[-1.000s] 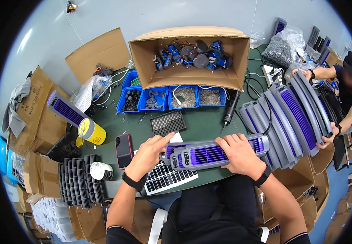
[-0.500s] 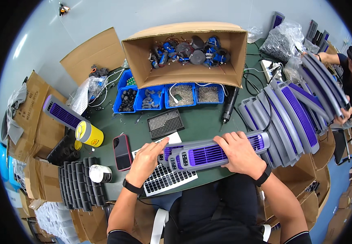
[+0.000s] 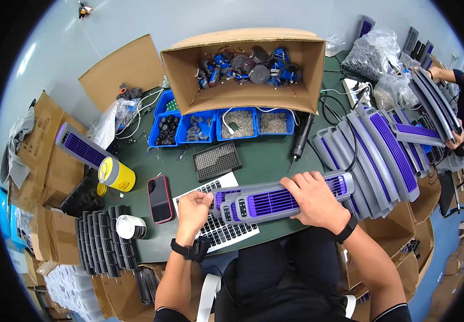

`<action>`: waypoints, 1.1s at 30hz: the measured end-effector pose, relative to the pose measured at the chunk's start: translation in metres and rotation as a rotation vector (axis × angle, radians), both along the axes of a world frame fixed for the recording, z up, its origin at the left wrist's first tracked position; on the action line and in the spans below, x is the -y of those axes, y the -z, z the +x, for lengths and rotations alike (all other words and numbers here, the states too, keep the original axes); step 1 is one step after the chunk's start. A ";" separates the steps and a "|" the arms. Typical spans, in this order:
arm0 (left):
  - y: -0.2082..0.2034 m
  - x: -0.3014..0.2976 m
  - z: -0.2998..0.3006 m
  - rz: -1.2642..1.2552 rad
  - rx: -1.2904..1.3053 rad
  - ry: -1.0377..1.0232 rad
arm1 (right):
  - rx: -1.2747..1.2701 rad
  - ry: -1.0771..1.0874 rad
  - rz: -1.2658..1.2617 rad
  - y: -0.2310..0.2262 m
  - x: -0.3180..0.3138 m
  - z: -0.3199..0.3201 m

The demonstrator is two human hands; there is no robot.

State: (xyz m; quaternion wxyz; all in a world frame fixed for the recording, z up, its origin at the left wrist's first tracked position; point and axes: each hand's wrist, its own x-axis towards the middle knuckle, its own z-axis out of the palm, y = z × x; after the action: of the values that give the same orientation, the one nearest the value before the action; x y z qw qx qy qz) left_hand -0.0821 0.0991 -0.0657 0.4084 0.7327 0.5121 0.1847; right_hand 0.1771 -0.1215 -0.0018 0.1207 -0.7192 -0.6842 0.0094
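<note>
Right hand (image 3: 318, 201) grips slim purple panels (image 3: 272, 206), probably light, stiff, best held by the edges; left hand (image 3: 193, 211) pinches closed, contents unclear.

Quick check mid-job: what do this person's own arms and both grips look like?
The left grip and right grip are ungloved. The left side wears a black wristband with a bulky black piece; the right, a plainer black band. The short black sleeves have thin pale trim.

matt plastic housings (image 3: 269, 206), smooth cardboard box (image 3: 179, 80)
</note>
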 end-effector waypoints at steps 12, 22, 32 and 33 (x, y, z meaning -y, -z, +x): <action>0.005 0.046 0.007 0.281 0.015 0.048 | 0.038 -0.017 0.022 0.000 0.000 0.002; 0.004 0.055 0.016 -0.008 0.231 -0.092 | 0.063 0.004 -0.002 0.003 0.002 -0.002; 0.014 0.035 -0.002 -0.438 0.570 -0.080 | -0.061 -0.051 -0.055 -0.015 -0.015 0.010; 0.010 0.041 0.003 -0.474 0.662 -0.099 | -0.069 -0.068 -0.048 -0.014 -0.017 0.008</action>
State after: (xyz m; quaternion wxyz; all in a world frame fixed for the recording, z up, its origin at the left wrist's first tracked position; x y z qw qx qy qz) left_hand -0.0795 0.0581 -0.0758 0.6994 0.4936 0.4159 0.3069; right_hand 0.1850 -0.1043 0.0126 0.1265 -0.6976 -0.7031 0.0546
